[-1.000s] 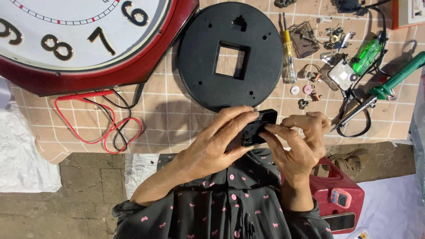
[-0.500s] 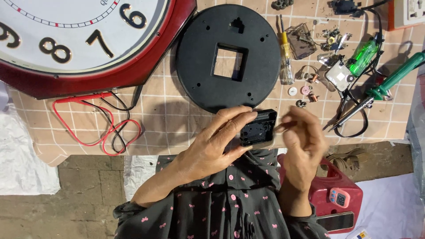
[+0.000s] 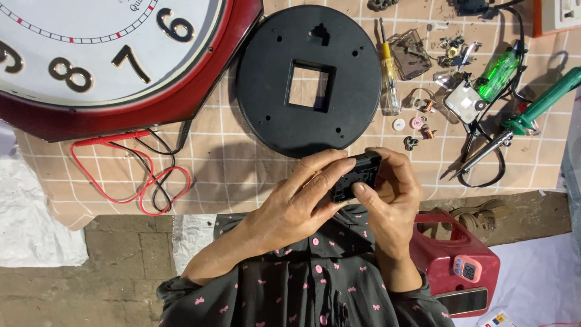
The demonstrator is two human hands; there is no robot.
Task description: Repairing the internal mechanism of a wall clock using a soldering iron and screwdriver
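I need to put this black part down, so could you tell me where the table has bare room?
Bare checked cloth lies between the red and black leads and the left hand, below the round black plate. Right of the plate, small parts and tools crowd it.

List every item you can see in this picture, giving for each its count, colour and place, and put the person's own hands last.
wall clock: one, red frame with white face, top left.
round back plate: one, black with a square hole, top centre.
test leads: one pair, red and black, below the clock.
small screwdriver: one, yellow and clear handle, right of the plate.
soldering iron: one, green handle, far right.
small loose parts: several, white, pink and metal, beside the screwdriver.
red case: one, lower right, below the table edge.
clock movement: one, black, held in both hands.
left hand: grips the movement from the left.
right hand: grips the movement from the right.
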